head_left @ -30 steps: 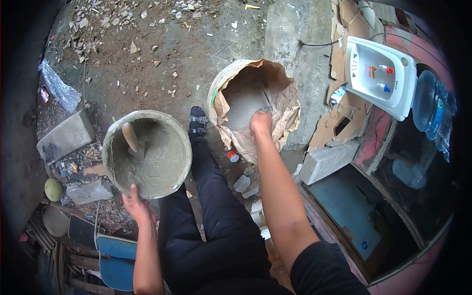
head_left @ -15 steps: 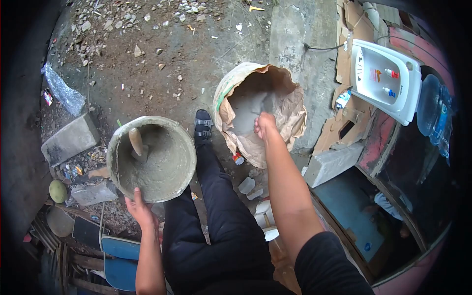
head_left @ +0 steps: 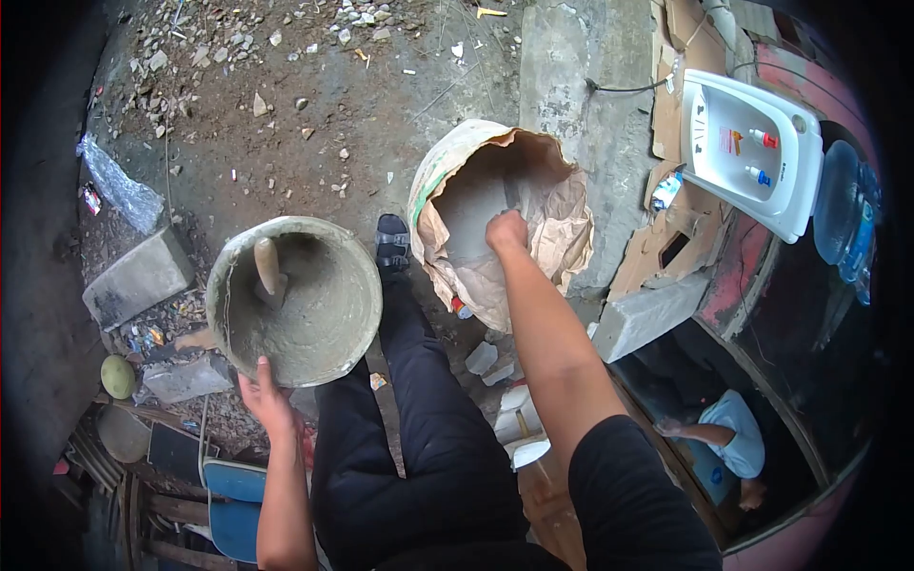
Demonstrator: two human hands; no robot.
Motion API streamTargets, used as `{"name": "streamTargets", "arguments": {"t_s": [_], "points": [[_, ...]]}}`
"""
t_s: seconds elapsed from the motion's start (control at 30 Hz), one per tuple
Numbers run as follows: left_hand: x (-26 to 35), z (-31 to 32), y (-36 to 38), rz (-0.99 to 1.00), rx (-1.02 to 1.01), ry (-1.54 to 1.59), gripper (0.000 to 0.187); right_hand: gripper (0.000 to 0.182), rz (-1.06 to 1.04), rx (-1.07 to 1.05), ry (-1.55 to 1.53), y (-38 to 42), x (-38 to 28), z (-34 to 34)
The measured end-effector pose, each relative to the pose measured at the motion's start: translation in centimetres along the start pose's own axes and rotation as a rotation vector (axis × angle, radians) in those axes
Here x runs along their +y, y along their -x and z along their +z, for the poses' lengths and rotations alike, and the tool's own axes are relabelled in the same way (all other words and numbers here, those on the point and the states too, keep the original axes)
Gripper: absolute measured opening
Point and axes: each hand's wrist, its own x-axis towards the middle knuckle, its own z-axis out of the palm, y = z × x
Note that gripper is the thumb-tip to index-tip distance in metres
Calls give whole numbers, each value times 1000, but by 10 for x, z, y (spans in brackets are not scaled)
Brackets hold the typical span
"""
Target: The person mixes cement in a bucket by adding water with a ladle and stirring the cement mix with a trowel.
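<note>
My left hand (head_left: 271,404) grips the near rim of a mortar-crusted bucket (head_left: 362,333), thumb over the edge, tilting its mouth toward me. Inside the bucket a trowel with a wooden handle (head_left: 266,257) leans against the wall above wet grey mix. My right hand (head_left: 506,229) is closed in a fist at the mouth of a torn paper sack (head_left: 562,214). From that fist a grey trowel blade (head_left: 511,194) points into the sack, partly in shadow. Pale grey powder (head_left: 465,228) lies in the sack; its depth is hidden.
Concrete blocks (head_left: 143,276) lie at left beside a plastic wrapper (head_left: 124,186). Stones (head_left: 259,105) are strewn over the dirt. A white water dispenser (head_left: 747,152) lies at right by cardboard and a blue water bottle (head_left: 843,214). Another person (head_left: 738,433) is in the doorway at lower right.
My right hand has shifted slightly left and up at the sack, and the blade has turned more upright. The person in the doorway has come further into view. My left hand keeps its hold.
</note>
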Motion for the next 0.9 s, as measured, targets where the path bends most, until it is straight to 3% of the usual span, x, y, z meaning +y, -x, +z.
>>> {"name": "streamTargets", "arguments": {"t_s": [0.23,0.33,0.6,0.67,0.73,0.9], "points": [[6,10,3,-1,5,-1,39,40,55,-13,-83,9,17,-19],[-1,7,-2,38,14,-27,34,42,83,-64,49,-10,17,-8],[-11,15,-7,49,1,-25,35,41,103,29,-376,-18,13,52],[-12,17,-4,65,-7,-20,36,39,99,-51,-532,-25,25,59],[-12,22,0,42,-6,-16,37,38,210,-377,-922,-35,37,60],[-8,35,3,44,28,3,38,34,236,-448,-1138,-24,27,63]]}}
